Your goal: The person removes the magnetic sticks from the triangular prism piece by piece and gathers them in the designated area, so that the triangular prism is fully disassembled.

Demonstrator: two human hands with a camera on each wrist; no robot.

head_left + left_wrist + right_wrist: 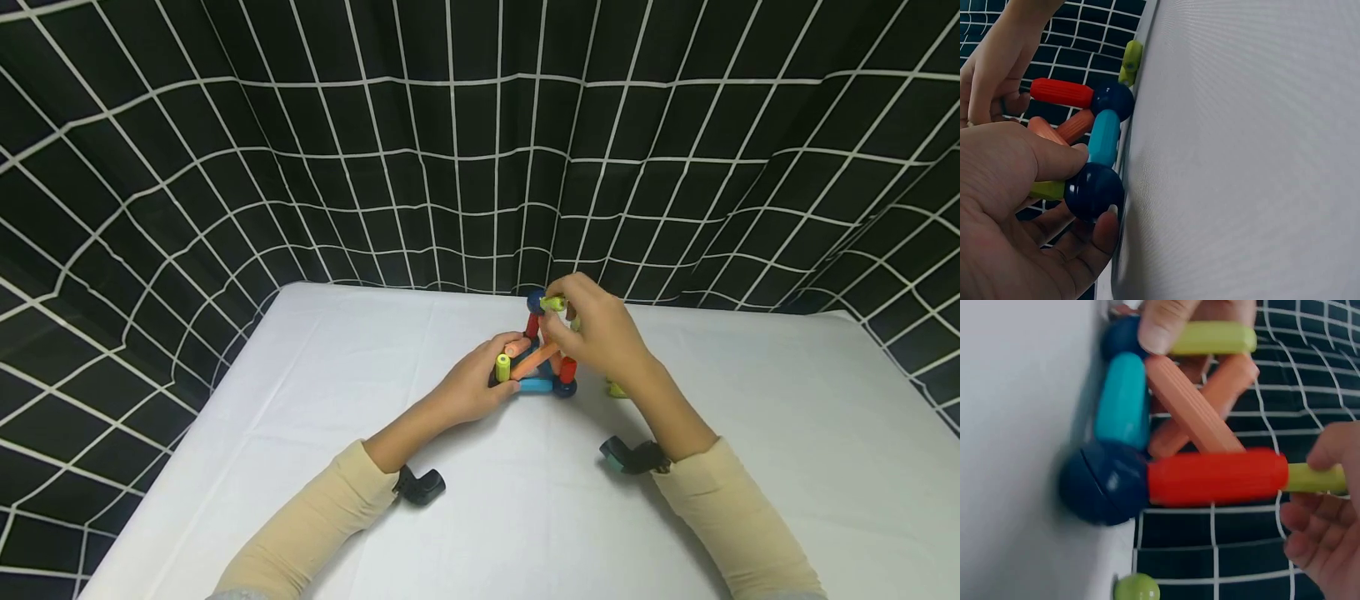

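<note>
A frame of toy building rods and dark blue balls stands on the table. My left hand [474, 385] grips its near-left corner, thumb and fingers round a dark blue ball [1093, 192]. A yellow-green rod [503, 367] rises from that corner. From there a light blue rod [536, 385] runs to another dark blue ball [565, 388], which carries an upright red rod [567, 369]. Orange rods [534, 361] slant across the frame. My right hand [600, 329] pinches a yellow-green rod [553, 303] beside the raised dark blue ball [536, 301]; whether they touch is unclear.
Yellow-green pieces [617, 389] lie right of the frame, partly behind the right forearm. A white cloth covers the table [495, 517]. Behind it hangs a black curtain [480, 183] with white grid lines. Black devices [422, 487] are worn at both wrists.
</note>
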